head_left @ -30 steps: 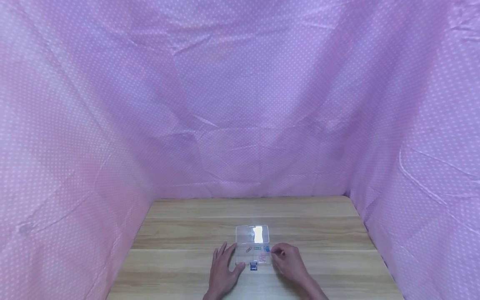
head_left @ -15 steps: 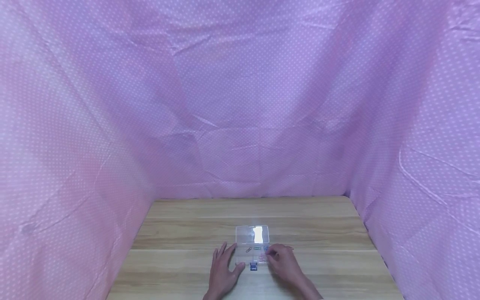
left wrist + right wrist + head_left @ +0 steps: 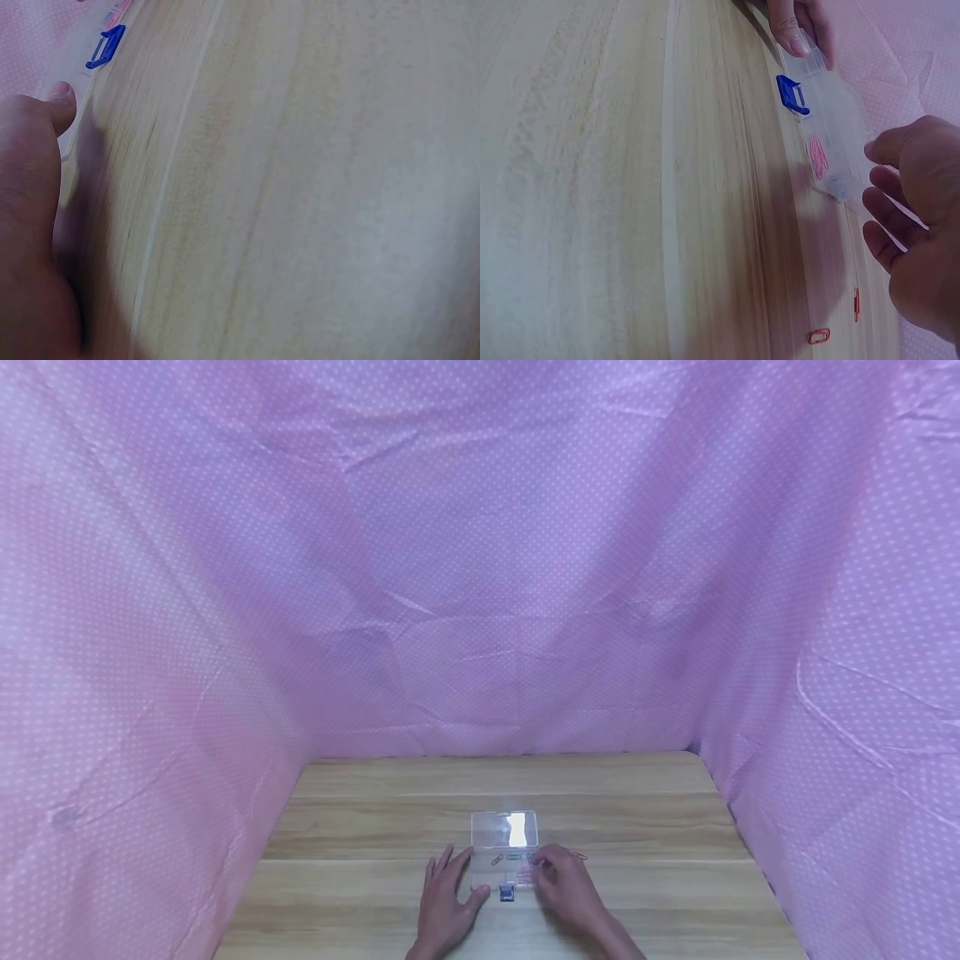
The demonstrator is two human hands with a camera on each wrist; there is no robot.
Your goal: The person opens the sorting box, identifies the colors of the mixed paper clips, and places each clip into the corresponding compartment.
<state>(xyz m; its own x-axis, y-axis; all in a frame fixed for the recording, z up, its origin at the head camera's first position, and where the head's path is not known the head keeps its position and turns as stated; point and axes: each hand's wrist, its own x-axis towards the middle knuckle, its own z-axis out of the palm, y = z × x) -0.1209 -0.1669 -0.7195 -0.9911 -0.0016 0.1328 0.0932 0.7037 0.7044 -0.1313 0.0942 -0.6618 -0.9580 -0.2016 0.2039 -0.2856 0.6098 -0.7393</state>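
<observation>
A clear plastic compartment box (image 3: 489,877) sits on the table with its lid (image 3: 491,829) raised at the back and a blue latch (image 3: 507,893) at its front. Inside lie a reddish paper clip (image 3: 497,859), a green paper clip (image 3: 513,857), blue paper clips (image 3: 531,857) and pink paper clips (image 3: 818,157). My left hand (image 3: 447,902) rests along the box's left side, thumb at the front corner, fingers spread. At the right end, my right hand (image 3: 567,885) has its bent fingertips over the blue clips' compartment. Whether they pinch a clip is hidden.
Two red paper clips, one flat (image 3: 819,336) and one seen edge-on (image 3: 857,305), lie on the wooden table (image 3: 375,810) to the right of the box. Pink dotted cloth (image 3: 480,677) hangs around the table's back and sides.
My right hand has moved left from beside the box to over its right compartments, uncovering a red clip on the table. My left hand has stayed still.
</observation>
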